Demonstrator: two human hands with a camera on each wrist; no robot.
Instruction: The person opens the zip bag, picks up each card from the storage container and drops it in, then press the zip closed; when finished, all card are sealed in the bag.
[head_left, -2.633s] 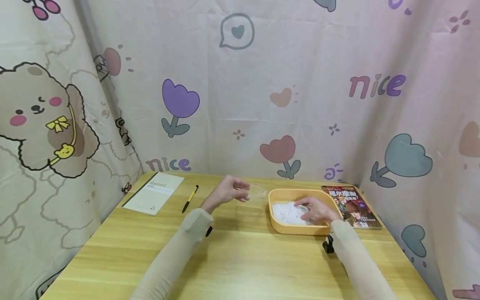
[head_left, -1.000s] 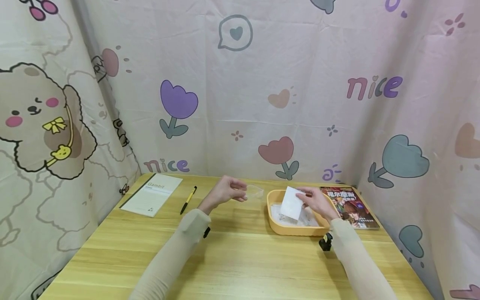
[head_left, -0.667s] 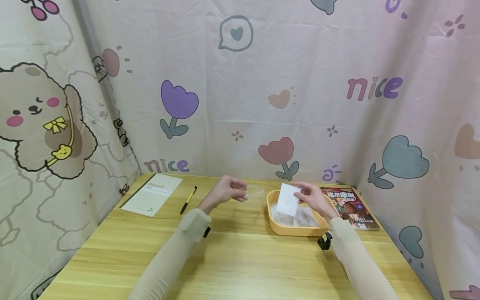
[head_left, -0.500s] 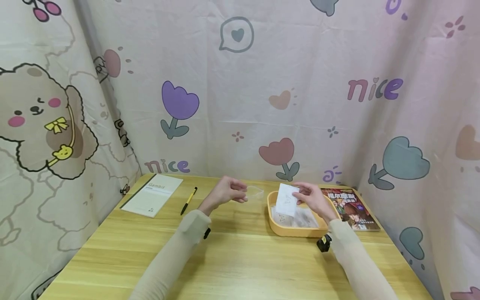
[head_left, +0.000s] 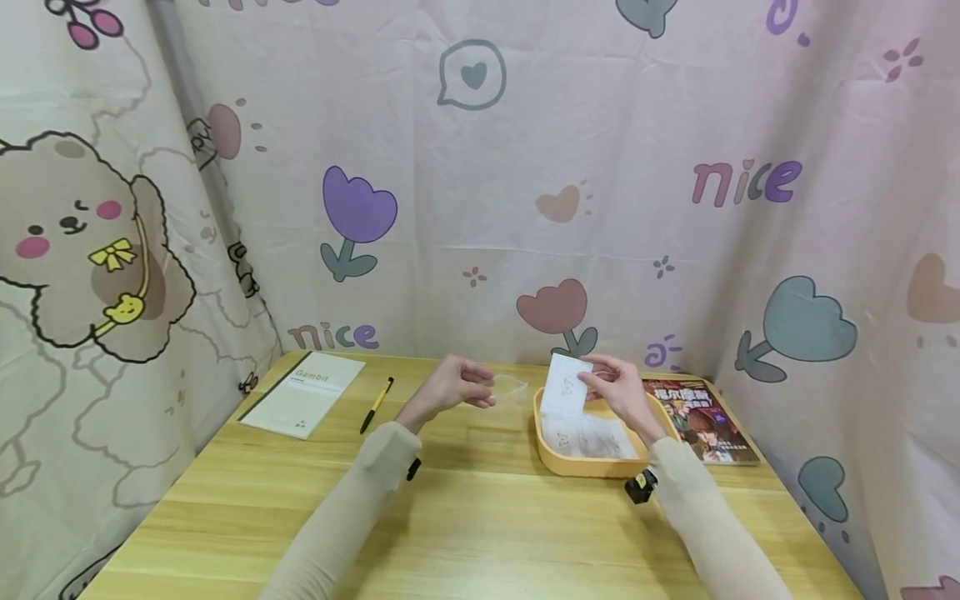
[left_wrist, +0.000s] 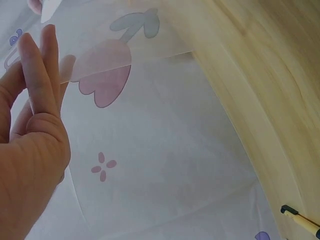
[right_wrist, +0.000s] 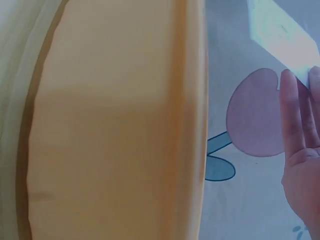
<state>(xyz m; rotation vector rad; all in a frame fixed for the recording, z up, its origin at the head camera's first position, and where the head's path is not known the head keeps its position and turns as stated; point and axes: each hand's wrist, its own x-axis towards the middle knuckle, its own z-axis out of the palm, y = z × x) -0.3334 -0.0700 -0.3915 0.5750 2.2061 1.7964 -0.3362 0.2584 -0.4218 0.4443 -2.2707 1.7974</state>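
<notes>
My left hand (head_left: 455, 386) pinches a clear plastic bag (head_left: 510, 388) by its edge, held above the table; in the left wrist view the see-through bag (left_wrist: 160, 37) spreads out from the fingertips. Between the thumb and fingers of my right hand (head_left: 617, 387) is a flat white rectangular packet (head_left: 564, 385) with a faint grey print, raised over the yellow-orange basket (head_left: 555, 463). More white packets (head_left: 585, 437) with similar prints lie inside that basket. In the right wrist view the held packet (right_wrist: 285, 32) shows at the top, beyond the basket wall (right_wrist: 110, 125).
At the table's (head_left: 450, 533) back left lie a pale notebook (head_left: 306, 393) and a yellow and black pen (head_left: 377, 406). A colourful magazine (head_left: 708, 425) lies right of the basket, partly behind it. Printed curtains (head_left: 450, 208) hang behind and at both sides.
The right hand has gone from reaching into the basket to lifting a white packet, which has moved up and left and turned its printed side into view. The left hand stays nearly still.
</notes>
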